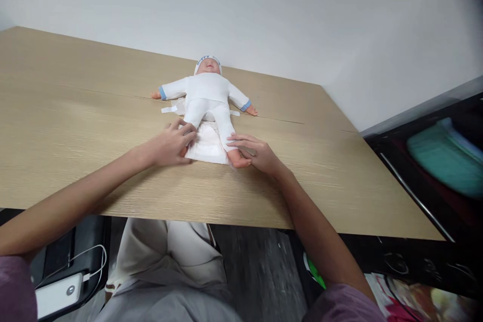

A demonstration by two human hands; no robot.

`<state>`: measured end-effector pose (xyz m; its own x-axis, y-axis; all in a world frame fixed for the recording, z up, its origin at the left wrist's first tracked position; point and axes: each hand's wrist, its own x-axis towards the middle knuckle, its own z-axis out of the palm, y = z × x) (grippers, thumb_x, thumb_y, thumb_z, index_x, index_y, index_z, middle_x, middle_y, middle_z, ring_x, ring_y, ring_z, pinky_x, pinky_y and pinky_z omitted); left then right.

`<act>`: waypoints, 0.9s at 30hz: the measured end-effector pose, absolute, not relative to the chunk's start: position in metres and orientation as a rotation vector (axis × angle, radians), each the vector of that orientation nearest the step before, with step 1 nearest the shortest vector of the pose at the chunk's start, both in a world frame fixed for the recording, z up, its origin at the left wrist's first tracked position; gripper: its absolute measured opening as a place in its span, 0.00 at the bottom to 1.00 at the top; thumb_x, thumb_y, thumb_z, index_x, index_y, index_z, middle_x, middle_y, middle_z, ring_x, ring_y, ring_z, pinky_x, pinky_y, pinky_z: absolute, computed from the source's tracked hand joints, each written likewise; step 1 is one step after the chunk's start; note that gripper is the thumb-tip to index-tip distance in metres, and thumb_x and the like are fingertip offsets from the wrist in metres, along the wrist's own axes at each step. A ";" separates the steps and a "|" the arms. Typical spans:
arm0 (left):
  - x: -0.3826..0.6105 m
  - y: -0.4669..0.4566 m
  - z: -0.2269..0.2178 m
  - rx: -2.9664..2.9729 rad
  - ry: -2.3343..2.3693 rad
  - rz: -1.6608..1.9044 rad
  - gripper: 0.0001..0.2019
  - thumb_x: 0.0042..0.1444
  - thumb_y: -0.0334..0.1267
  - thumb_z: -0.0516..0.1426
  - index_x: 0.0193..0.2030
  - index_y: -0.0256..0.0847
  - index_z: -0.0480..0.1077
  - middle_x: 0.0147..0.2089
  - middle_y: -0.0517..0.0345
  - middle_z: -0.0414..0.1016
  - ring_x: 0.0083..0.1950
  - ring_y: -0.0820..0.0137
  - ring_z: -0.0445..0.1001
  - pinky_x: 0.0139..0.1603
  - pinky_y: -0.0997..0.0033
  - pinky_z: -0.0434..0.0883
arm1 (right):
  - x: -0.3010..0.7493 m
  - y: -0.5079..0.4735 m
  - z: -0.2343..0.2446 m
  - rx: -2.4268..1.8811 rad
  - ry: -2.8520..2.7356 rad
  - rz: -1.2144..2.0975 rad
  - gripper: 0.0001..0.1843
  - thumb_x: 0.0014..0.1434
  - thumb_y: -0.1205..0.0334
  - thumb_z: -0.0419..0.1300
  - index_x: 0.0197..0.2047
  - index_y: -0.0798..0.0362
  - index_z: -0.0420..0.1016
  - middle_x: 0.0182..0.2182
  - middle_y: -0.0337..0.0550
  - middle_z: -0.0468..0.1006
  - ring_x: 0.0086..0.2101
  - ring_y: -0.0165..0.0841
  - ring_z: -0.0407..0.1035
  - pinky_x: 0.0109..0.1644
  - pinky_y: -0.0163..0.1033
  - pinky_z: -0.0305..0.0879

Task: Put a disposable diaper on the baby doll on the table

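Observation:
A baby doll (207, 86) in a white suit with blue cuffs lies on its back, arms spread, head toward the wall. Its printed white cap reaches the brow. Under its hips and between its legs spreads a white diaper (207, 146), with pale side tabs showing at both sides. My left hand (175, 143) curls round the doll's lower leg and covers most of that foot. On the other leg, my right hand (256, 153) has its fingers over the shin and its thumb side by the bare foot.
The doll lies on a wooden table (94, 161) with a thin seam across it, against a white wall (226, 10). A white power bank (58, 294) with a cable sits below at the lower left. At the right is a dark shelf edge with a teal item (445, 158).

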<state>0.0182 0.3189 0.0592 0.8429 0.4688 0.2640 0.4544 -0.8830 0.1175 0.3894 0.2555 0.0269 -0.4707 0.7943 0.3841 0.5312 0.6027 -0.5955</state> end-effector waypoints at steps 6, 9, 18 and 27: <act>0.016 0.324 0.063 2.944 0.715 0.475 0.13 0.68 0.36 0.58 0.56 0.42 0.79 0.63 0.41 0.78 0.62 0.45 0.70 0.68 0.40 0.69 | 0.385 0.252 0.036 -0.984 -2.148 0.608 0.25 0.82 0.58 0.49 0.63 0.41 0.87 0.66 0.45 0.85 0.72 0.43 0.74 0.80 0.60 0.68; 0.017 0.327 0.068 2.886 0.707 0.496 0.14 0.72 0.37 0.54 0.56 0.44 0.80 0.60 0.43 0.81 0.59 0.48 0.71 0.68 0.41 0.69 | 0.369 0.240 0.046 -1.093 -2.206 0.469 0.21 0.82 0.51 0.54 0.65 0.44 0.84 0.66 0.51 0.82 0.70 0.49 0.73 0.78 0.63 0.68; 0.026 0.336 0.086 2.729 1.002 0.591 0.17 0.76 0.46 0.51 0.54 0.44 0.79 0.40 0.46 0.76 0.48 0.49 0.75 0.52 0.51 0.73 | 0.334 0.250 0.044 -1.329 -2.184 0.068 0.10 0.72 0.64 0.59 0.48 0.50 0.83 0.50 0.55 0.83 0.53 0.52 0.76 0.60 0.56 0.73; 0.056 0.416 0.105 2.459 1.210 0.992 0.15 0.77 0.49 0.50 0.38 0.46 0.64 0.37 0.52 0.74 0.45 0.56 0.74 0.54 0.53 0.72 | 0.334 0.348 0.079 -1.321 -1.796 0.114 0.10 0.73 0.55 0.56 0.40 0.47 0.75 0.42 0.47 0.82 0.45 0.44 0.75 0.56 0.48 0.70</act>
